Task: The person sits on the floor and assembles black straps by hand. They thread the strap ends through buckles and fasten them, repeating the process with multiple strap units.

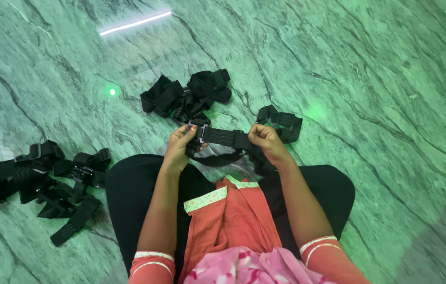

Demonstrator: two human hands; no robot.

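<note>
I see the black strap (222, 138) stretched between both hands just above the lap, long axis left-right. Left hand (182, 144) is clamped on the buckle end (199, 130), right hand (265, 141) pinches the other end; both equally near. Beyond lies a bundled strap pile (187, 95), with another strap heap (38, 181) well off to the left on the green marble floor (381, 105).

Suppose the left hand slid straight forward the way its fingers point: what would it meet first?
Probably the heap of black straps on the floor just beyond the left hand, past the strap it grips; depth is hard to judge.
</note>
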